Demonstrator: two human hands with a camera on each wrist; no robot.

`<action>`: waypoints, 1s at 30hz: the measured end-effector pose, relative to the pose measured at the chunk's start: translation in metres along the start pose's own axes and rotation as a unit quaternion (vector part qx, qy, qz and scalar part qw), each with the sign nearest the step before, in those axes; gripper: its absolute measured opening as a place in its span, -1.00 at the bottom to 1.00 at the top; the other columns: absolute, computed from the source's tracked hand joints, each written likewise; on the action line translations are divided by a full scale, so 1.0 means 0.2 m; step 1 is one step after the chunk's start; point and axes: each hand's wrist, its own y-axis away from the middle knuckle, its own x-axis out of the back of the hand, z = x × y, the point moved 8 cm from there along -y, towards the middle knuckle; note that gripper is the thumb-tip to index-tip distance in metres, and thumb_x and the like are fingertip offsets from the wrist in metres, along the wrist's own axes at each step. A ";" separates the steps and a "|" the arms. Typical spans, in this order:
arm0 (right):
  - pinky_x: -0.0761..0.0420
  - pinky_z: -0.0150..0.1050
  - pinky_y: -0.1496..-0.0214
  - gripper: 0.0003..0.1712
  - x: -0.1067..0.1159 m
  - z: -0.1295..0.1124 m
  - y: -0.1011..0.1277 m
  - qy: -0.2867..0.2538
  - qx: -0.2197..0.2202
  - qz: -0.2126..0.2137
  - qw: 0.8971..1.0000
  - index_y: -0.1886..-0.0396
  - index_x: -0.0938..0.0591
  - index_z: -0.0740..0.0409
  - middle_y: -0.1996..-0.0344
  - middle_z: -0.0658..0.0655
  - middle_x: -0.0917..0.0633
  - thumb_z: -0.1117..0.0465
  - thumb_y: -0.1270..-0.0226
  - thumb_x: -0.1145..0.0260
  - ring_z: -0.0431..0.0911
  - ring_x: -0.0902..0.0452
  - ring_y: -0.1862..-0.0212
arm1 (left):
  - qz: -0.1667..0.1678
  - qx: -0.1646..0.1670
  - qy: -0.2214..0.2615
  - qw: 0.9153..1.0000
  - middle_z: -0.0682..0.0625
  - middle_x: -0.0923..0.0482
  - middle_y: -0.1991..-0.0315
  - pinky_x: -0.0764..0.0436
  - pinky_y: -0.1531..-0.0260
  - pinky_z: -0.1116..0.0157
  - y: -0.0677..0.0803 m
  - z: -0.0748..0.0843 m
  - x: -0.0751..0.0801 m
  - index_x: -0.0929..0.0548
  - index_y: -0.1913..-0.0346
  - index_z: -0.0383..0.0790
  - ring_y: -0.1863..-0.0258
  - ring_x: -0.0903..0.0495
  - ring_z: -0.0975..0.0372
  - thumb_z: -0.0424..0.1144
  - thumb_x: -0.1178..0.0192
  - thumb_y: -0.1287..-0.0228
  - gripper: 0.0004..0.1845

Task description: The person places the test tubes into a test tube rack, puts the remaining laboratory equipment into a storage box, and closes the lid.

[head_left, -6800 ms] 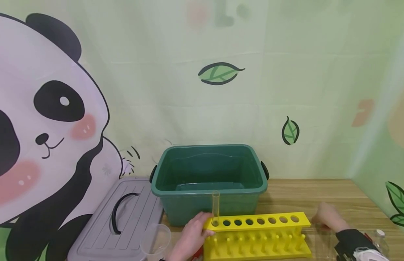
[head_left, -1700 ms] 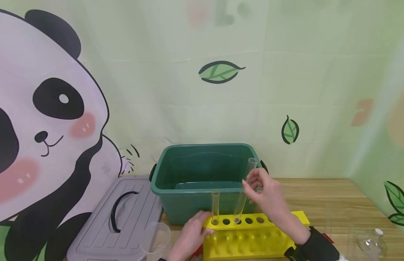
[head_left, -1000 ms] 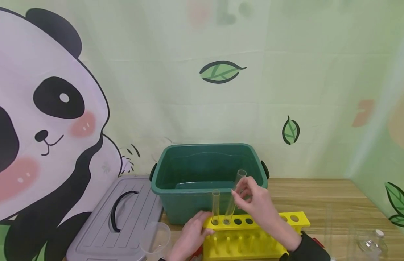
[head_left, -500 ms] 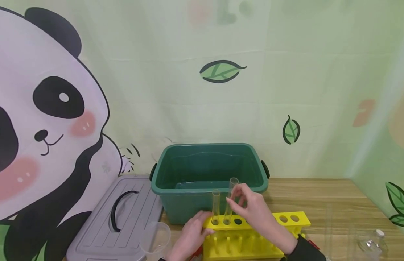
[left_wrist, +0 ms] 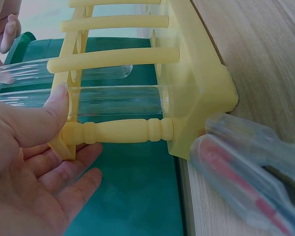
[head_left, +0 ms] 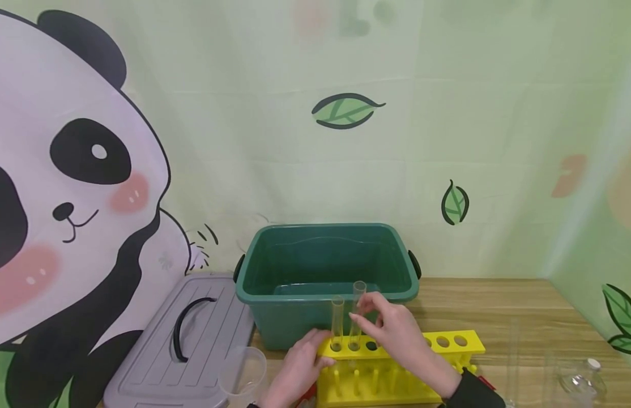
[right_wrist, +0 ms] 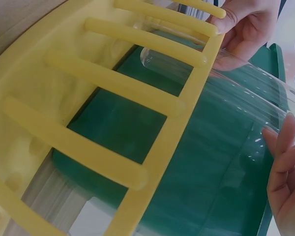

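Observation:
A yellow test tube rack point(head_left: 366, 398) stands in front of me. My left hand point(head_left: 297, 371) grips its left end, the thumb on one side of the upper bar and fingers on the other. One clear test tube point(head_left: 337, 323) stands upright in the first hole, beside that hand. My right hand point(head_left: 397, 334) pinches a second test tube point(head_left: 355, 331) near its top, between thumb and fingers. This tube passes through the second hole and leans slightly right. In the left wrist view, the rounded end of the second test tube point(left_wrist: 108, 72) hangs short of the rack's base.
Behind the rack is a green bin point(head_left: 285, 320). A grey lid point(head_left: 157, 362) with a black handle lies at left, near a clear plastic cup point(head_left: 242, 374). A clear bottle point(head_left: 583, 379) with a white cap stands at right. A clear plastic item with a red strip point(left_wrist: 226, 167) lies by the rack's end.
My right hand came from right of the rack with the second tube, moved it from over the third hole to the second, then lowered and straightened it. My left hand stayed put.

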 end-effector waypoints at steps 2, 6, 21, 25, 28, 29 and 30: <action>-0.36 -0.39 0.73 -0.78 -0.01 0.01 0.00 -0.008 -0.007 -0.007 1.000 0.28 -0.50 0.07 0.47 -0.12 -0.58 0.13 -0.15 -0.33 -0.32 -0.23 0.77 | -0.003 0.003 0.004 1.000 0.00 -0.43 0.12 -0.46 0.12 0.11 0.00 0.00 0.00 -0.49 -0.04 -0.23 0.26 -0.41 0.21 -0.21 -0.24 -0.10 -0.58; -0.39 -0.38 0.74 -0.79 -0.03 0.02 0.00 -0.021 -0.012 -0.017 1.000 0.27 -0.49 0.09 0.48 -0.11 -0.57 0.15 -0.15 -0.32 -0.31 -0.25 0.79 | -0.004 0.004 0.007 1.000 0.00 -0.43 0.12 -0.46 0.12 0.11 0.00 0.00 0.00 -0.49 -0.04 -0.24 0.27 -0.41 0.20 -0.21 -0.24 -0.09 -0.57; -0.37 -0.42 0.76 -0.79 -0.06 0.04 0.03 -0.011 0.001 -0.022 1.000 0.28 -0.56 0.16 0.46 -0.01 -0.66 0.20 -0.10 -0.36 -0.39 -0.21 0.85 | -0.002 0.005 0.003 1.000 -0.02 -0.43 0.10 -0.46 0.11 0.10 0.00 0.00 0.00 -0.49 -0.04 -0.23 0.25 -0.42 0.19 -0.22 -0.25 -0.09 -0.58; -0.36 -0.41 0.77 -0.79 -0.07 0.04 0.03 -0.011 0.001 -0.024 1.000 0.28 -0.55 0.16 0.45 0.00 -0.66 0.19 -0.12 -0.35 -0.39 -0.20 0.85 | -0.002 0.006 0.001 1.000 -0.03 -0.44 0.09 -0.45 0.11 0.09 0.00 0.00 0.00 -0.49 -0.05 -0.24 0.24 -0.42 0.18 -0.23 -0.25 -0.09 -0.58; -0.36 -0.41 0.77 -0.79 -0.08 0.05 0.04 -0.009 -0.002 -0.028 1.000 0.28 -0.55 0.14 0.45 -0.01 -0.66 0.18 -0.12 -0.34 -0.39 -0.20 0.85 | 0.000 0.004 -0.001 1.000 -0.03 -0.44 0.10 -0.45 0.11 0.09 0.00 0.00 0.00 -0.49 -0.04 -0.24 0.24 -0.43 0.18 -0.22 -0.25 -0.10 -0.58; -0.36 -0.41 0.77 -0.79 -0.08 0.05 0.04 -0.007 -0.002 -0.029 1.000 0.28 -0.54 0.13 0.45 -0.01 -0.66 0.17 -0.13 -0.34 -0.39 -0.20 0.85 | 0.000 0.005 -0.001 1.000 -0.03 -0.44 0.10 -0.45 0.11 0.09 0.00 0.00 0.00 -0.49 -0.04 -0.24 0.24 -0.42 0.18 -0.22 -0.25 -0.09 -0.58; -0.36 -0.41 0.77 -0.79 -0.08 0.04 0.04 -0.004 -0.002 -0.031 1.000 0.28 -0.54 0.12 0.45 -0.01 -0.66 0.18 -0.12 -0.34 -0.39 -0.20 0.84 | 0.000 0.006 0.000 1.000 -0.02 -0.44 0.10 -0.45 0.11 0.10 0.00 0.00 0.00 -0.49 -0.04 -0.24 0.24 -0.42 0.18 -0.21 -0.25 -0.10 -0.58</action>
